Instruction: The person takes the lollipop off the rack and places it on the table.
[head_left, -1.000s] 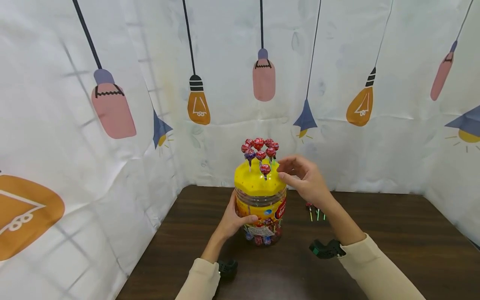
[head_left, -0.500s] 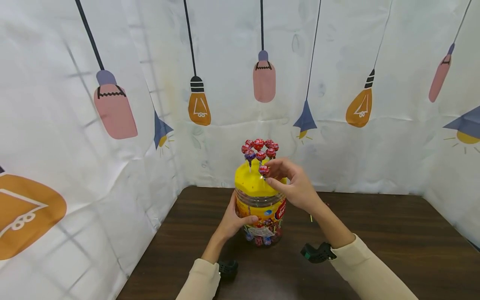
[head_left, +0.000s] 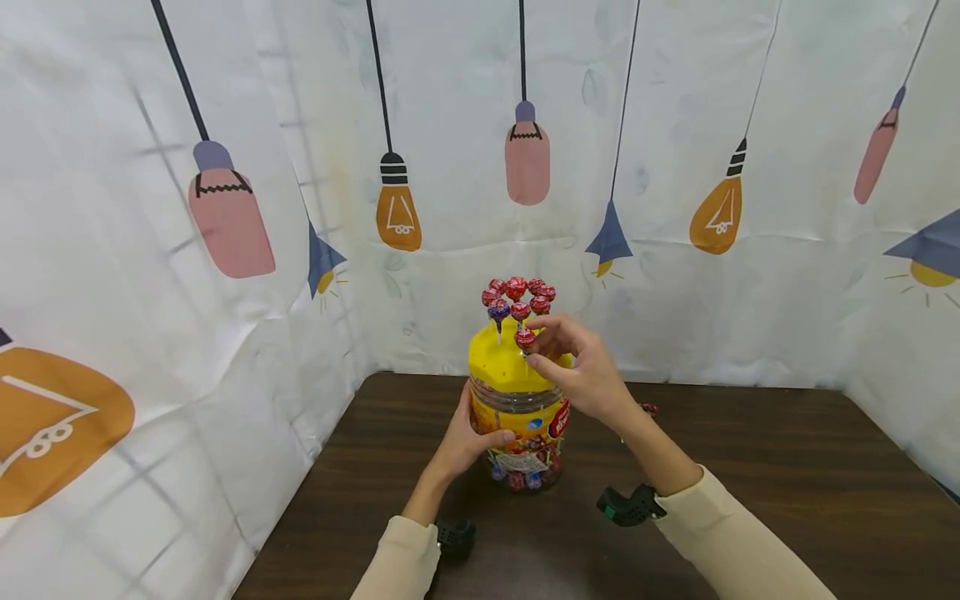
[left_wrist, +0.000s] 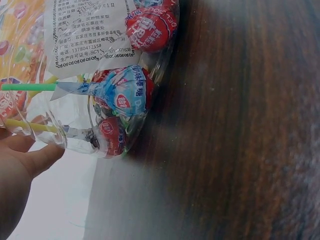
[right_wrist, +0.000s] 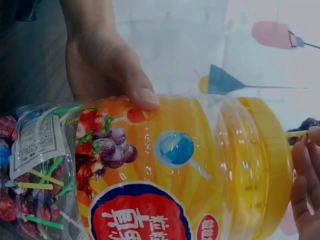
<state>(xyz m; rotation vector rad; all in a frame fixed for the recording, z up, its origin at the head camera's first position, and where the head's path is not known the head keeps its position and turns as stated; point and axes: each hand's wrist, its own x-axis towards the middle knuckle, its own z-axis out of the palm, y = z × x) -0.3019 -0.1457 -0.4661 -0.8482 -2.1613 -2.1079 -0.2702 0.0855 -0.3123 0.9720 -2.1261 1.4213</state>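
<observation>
The left hand [head_left: 467,437] grips the candy jar [head_left: 527,427], upright on the table [head_left: 765,475]; the right [head_left: 587,368] pinches a red lollipop [head_left: 524,338] at the yellow lid [head_left: 497,365]. Further lollipops [head_left: 516,288] stand behind it.

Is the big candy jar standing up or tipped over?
Standing up: in the head view, the jar rests bottom-down on the table, yellow lid on top.

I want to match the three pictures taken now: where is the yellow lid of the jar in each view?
Head: the yellow lid is slightly right of and below the centre, on top of the jar.
Left wrist: not in it; only the jar's lower part shows.
Right wrist: on the right side, reaching the bottom edge; the jar appears sideways.
Shared landmark: the jar's white label, visible in all three.
</observation>
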